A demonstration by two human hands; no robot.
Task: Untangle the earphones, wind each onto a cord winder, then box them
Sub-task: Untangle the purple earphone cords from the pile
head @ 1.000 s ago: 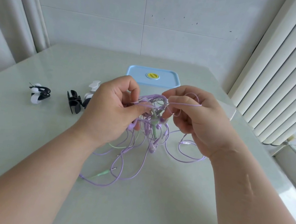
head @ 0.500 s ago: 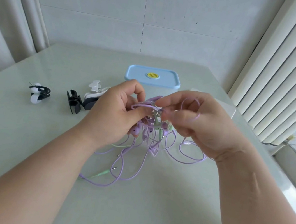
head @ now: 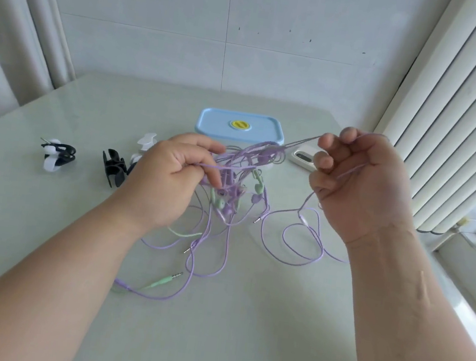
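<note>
Looks like the very start of the job. Nothing untangled yet: one big knot of purple and green earphones held up just over the middle of the counter, with loose loops and plugs lying on it below. Pinching a purple cord at the left side of the knot with the left grip, thumb and fingers pressed together on it. Holding one purple strand out toward the right edge with the right grip, fingers curled round it, the strand stretched tight from the knot.

Nothing wound yet. No purple or green cord on any cord winder. Three of them near the left edge: a black and white winder farthest left, a black winder beside it, a white winder just behind, partly hidden by the left grip.

Nothing boxed yet either. Box with a blue lid at the far side of the counter, behind the knot, lid on.

So nearly all left to do: free each pair, wrap each one on a winder, open the box, put them in.

Small white thing on the counter near the right grip; hard to tell what.

Pale green, smooth, shiny counter. Plain grey tiled wall behind. Light curtain past the far left corner. White slatted blind along the right side.
</note>
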